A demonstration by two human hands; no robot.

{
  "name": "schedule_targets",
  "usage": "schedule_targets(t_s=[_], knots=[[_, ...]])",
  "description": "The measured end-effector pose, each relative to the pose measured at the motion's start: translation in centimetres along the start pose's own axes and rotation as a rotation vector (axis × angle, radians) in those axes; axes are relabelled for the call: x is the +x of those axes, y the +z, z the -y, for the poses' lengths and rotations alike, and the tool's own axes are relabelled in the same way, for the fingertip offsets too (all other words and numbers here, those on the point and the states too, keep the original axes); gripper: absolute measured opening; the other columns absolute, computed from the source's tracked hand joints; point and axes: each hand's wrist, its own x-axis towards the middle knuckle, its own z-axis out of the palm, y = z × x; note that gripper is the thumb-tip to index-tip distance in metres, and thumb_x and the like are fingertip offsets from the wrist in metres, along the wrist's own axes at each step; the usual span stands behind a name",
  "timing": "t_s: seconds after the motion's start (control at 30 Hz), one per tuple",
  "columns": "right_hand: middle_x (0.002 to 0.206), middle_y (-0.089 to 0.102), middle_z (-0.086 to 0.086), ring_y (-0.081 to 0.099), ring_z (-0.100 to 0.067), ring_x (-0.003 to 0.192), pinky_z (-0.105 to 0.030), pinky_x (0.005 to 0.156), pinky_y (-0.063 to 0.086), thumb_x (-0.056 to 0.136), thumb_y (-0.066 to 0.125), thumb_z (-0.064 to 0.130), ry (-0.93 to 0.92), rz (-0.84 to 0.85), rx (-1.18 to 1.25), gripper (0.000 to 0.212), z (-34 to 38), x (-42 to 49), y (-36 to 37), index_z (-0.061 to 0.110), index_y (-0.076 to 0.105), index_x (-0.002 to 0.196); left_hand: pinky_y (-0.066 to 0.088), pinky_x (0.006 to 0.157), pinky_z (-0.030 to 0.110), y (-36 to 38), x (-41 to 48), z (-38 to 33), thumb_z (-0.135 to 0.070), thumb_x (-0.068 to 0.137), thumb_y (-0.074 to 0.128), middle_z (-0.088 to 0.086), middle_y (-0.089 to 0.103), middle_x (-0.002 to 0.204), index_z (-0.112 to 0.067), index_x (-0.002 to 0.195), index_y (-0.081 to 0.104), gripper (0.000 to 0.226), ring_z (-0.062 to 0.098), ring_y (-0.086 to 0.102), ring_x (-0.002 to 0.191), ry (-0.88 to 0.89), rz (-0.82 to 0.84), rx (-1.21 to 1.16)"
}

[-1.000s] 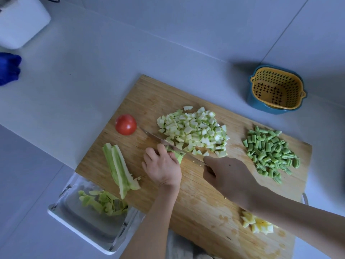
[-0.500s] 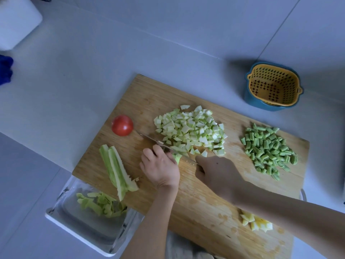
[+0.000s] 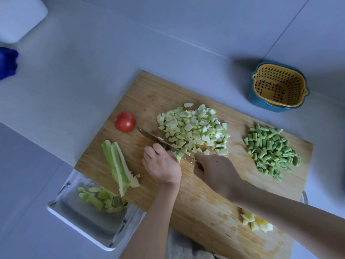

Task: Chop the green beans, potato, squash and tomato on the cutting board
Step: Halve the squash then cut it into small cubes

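Two hands at work mid cutting board [image 3: 186,202]. We log: left hand [image 3: 162,165], fingers curled, pinning short squash piece [image 3: 177,156] to board centre; right hand [image 3: 214,172] clenched round handle of knife [image 3: 149,136], blade across that piece, tip near tomato [image 3: 125,121] at board's left edge. Just beyond blade: diced squash heap [image 3: 194,128]. Near-left part: two long squash strips [image 3: 117,163]. Right side: chopped green beans [image 3: 270,148]. Near-right corner: yellow potato cubes [image 3: 257,221]. Under near-left corner: tray [image 3: 78,219] with green peelings [image 3: 100,198]. Off far-right corner: yellow-blue basket [image 3: 276,88].
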Motion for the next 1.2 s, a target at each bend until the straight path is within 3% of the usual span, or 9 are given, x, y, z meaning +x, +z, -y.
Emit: schedule_targets(t_s=[0.17, 0.3, 0.43, 0.53, 0.67, 0.87, 1.03, 1.13, 1.2], knots=[[0.052, 0.04, 0.009, 0.034, -0.008, 0.045, -0.023, 0.044, 0.024, 0.089, 0.046, 0.017, 0.003, -0.027, 0.079, 0.022, -2.2, 0.7, -0.9, 0.017, 0.039, 0.068, 0.044, 0.059, 0.036, -0.2, 0.7, -0.9, -0.005, 0.06, 0.072, 0.02, 0.054, 0.082, 0.001, 0.084, 0.054, 0.03, 0.032, 0.053, 0.066, -0.025, 0.061, -0.003], [0.055, 0.045, 0.004, 0.039, -0.016, 0.049, -0.026, 0.046, 0.026, 0.086, 0.046, 0.017, 0.021, -0.025, 0.035, 0.017, -3.5, 1.3, -1.7, 0.014, 0.042, 0.07, 0.046, 0.061, 0.037, 0.0, 1.8, -2.5, -0.005, 0.059, 0.075, 0.021, 0.055, 0.082, 0.002, 0.085, 0.057, 0.033, 0.033, 0.054, 0.066, -0.047, 0.084, -0.04], [0.057, 0.046, 0.003, 0.038, -0.017, 0.05, -0.025, 0.046, 0.023, 0.088, 0.046, 0.019, 0.011, -0.036, 0.02, 0.019, -3.4, 1.2, -1.2, 0.015, 0.04, 0.07, 0.044, 0.066, 0.04, -0.3, 1.6, -2.3, -0.006, 0.065, 0.071, 0.02, 0.056, 0.082, 0.001, 0.084, 0.06, 0.023, 0.033, 0.054, 0.07, -0.079, 0.032, -0.084], [0.059, 0.049, 0.003, 0.042, -0.018, 0.052, -0.026, 0.046, 0.025, 0.089, 0.046, 0.02, 0.023, -0.031, 0.023, 0.018, -3.5, 1.2, -1.2, 0.015, 0.042, 0.072, 0.042, 0.069, 0.04, -1.1, 1.7, -1.9, -0.004, 0.067, 0.071, 0.017, 0.056, 0.081, -0.003, 0.079, 0.063, 0.015, 0.032, 0.055, 0.075, -0.169, -0.043, -0.243], [0.06, 0.053, 0.0, 0.045, -0.018, 0.054, -0.029, 0.048, 0.028, 0.087, 0.046, 0.019, 0.037, -0.014, 0.04, 0.015, -3.4, 1.2, -1.5, 0.014, 0.045, 0.072, 0.043, 0.064, 0.041, -1.2, 1.0, -1.0, -0.002, 0.071, 0.069, 0.015, 0.056, 0.077, -0.002, 0.076, 0.062, 0.009, 0.031, 0.054, 0.071, -0.23, -0.119, -0.348], [0.055, 0.043, 0.005, 0.037, -0.015, 0.05, -0.029, 0.048, 0.028, 0.086, 0.046, 0.016, 0.05, 0.013, 0.075, 0.018, -3.1, 1.5, -2.1, 0.014, 0.041, 0.069, 0.042, 0.067, 0.042, -0.1, 0.0, 0.1, -0.001, 0.067, 0.072, 0.017, 0.054, 0.079, -0.003, 0.073, 0.059, 0.014, 0.033, 0.052, 0.075, -0.107, -0.099, -0.33], [0.055, 0.049, 0.003, 0.039, -0.014, 0.047, -0.026, 0.046, 0.027, 0.091, 0.047, 0.022, 0.019, -0.046, 0.051, 0.022, -2.3, -0.1, -2.3, 0.016, 0.042, 0.07, 0.042, 0.066, 0.042, 0.0, 0.1, 0.2, 0.001, 0.066, 0.069, 0.017, 0.054, 0.08, -0.005, 0.074, 0.06, 0.013, 0.034, 0.052, 0.075, -0.108, -0.087, -0.307], [0.053, 0.048, 0.004, 0.037, -0.012, 0.045, -0.026, 0.045, 0.025, 0.09, 0.047, 0.023, 0.036, -0.057, 0.023, 0.02, -2.0, -1.0, -2.8, 0.015, 0.045, 0.072, 0.042, 0.066, 0.041, 0.3, 0.0, 0.3, -0.006, 0.072, 0.06, 0.016, 0.053, 0.078, -0.005, 0.073, 0.059, 0.001, 0.033, 0.051, 0.073, -0.089, -0.119, -0.294], [0.054, 0.049, 0.002, 0.038, -0.014, 0.046, -0.029, 0.046, 0.029, 0.09, 0.046, 0.022, 0.033, -0.046, 0.003, 0.02, -2.0, -1.1, -3.1, 0.015, 0.045, 0.072, 0.042, 0.066, 0.041, 0.3, 0.1, 0.2, -0.012, 0.074, 0.051, 0.016, 0.052, 0.078, -0.005, 0.072, 0.059, 0.011, 0.033, 0.051, 0.073, -0.088, -0.122, -0.284]])
